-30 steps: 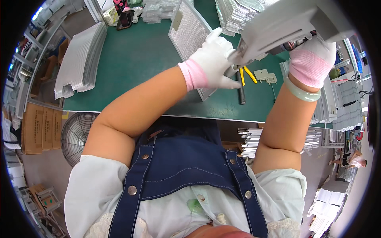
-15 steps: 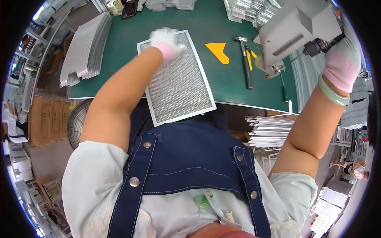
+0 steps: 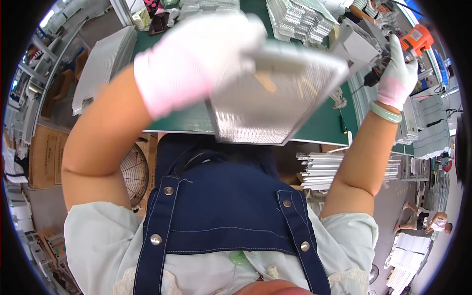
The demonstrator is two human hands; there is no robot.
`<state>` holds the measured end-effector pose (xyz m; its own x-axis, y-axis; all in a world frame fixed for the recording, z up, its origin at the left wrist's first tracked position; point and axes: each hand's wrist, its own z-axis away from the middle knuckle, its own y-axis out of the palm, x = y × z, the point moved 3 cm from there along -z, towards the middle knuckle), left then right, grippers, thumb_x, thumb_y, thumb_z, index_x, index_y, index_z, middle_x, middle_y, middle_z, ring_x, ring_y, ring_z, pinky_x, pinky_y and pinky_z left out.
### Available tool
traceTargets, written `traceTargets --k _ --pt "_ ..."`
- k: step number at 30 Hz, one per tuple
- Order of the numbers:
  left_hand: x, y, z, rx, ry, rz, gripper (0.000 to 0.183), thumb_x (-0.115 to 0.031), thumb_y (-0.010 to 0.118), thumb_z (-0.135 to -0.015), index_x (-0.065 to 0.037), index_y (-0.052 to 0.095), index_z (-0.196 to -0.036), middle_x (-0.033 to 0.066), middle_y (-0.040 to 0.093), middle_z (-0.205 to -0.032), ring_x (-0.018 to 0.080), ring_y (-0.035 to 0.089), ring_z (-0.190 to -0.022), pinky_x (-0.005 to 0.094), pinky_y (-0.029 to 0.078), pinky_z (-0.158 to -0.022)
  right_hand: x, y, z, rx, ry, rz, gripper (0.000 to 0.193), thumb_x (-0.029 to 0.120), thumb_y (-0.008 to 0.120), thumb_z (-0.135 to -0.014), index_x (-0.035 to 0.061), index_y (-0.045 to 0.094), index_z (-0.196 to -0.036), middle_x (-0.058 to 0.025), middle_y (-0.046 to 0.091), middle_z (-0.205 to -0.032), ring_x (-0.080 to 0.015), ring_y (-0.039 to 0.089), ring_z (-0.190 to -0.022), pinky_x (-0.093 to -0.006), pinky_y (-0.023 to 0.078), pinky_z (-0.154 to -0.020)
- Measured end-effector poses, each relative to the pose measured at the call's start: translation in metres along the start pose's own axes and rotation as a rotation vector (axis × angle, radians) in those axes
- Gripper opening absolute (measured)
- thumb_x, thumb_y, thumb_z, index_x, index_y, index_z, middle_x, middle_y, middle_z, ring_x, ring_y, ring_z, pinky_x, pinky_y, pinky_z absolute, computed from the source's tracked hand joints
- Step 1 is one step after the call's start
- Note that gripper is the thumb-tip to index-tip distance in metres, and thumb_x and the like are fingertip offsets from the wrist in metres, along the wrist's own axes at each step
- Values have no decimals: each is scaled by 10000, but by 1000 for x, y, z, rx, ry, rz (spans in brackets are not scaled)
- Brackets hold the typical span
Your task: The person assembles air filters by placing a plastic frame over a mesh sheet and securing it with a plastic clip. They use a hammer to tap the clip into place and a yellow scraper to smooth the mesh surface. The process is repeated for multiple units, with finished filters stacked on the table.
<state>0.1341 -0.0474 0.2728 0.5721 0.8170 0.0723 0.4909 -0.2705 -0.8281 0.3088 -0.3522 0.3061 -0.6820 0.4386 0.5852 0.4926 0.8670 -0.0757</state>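
My left hand [image 3: 206,54], in a white and pink glove and smeared by motion, grips the far edge of a framed metal mesh filter panel [image 3: 265,113]. The panel is tilted up off the green table, and yellow shapes on the tabletop show faintly through its mesh. Out to the right, my gloved right hand [image 3: 399,73] is around a cordless drill with an orange battery [image 3: 417,39]. The drill's dark chuck [image 3: 372,77] points down and left. Beside it stands a grey metal housing [image 3: 350,48], partly covering the drill.
Stacked mesh sheets [image 3: 105,64] lie at the table's left, with more metal mesh pieces [image 3: 297,19] at the back. A green-handled screwdriver [image 3: 342,123] rests near the right edge. White frame strips [image 3: 319,172] are stacked below. A co-worker [image 3: 366,11] sits beyond the table.
My left hand has taken hold of the panel, which lay flat, and raised it toward me. My right hand has shifted left with the drill, whose orange battery now shows.
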Motion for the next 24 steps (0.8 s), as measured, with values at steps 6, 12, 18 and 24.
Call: traceTargets --k 6,12,18,24 --pt "-78 51 57 360 -200 291 151 -171 701 -830 -87 601 -906 100 604 -771 306 636 -661 410 507 -593 1 40 54 103 92 -380 270 234 741 -899 11 681 -1040 -5 671 -835 -89 585 -687 -262 480 -661" --pt "-88 59 62 363 -268 225 142 -152 720 -800 -93 614 -876 90 610 -762 308 631 -652 421 497 -561 44 57 79 190 179 -618 135 147 672 -933 52 639 -1023 14 627 -791 -72 567 -673 -219 444 -637" --pt "-84 69 57 327 -183 302 147 -146 725 -796 -82 610 -862 96 602 -748 316 622 -642 420 491 -560 46 53 84 169 243 -649 133 166 676 -934 63 633 -1006 7 622 -769 -80 576 -652 -211 444 -611" --pt "-72 55 39 351 -112 313 142 -136 713 -810 -67 603 -867 118 603 -778 325 622 -661 427 494 -583 39 50 70 301 293 -800 128 145 678 -923 60 637 -1010 4 634 -792 -86 591 -685 -222 468 -631"
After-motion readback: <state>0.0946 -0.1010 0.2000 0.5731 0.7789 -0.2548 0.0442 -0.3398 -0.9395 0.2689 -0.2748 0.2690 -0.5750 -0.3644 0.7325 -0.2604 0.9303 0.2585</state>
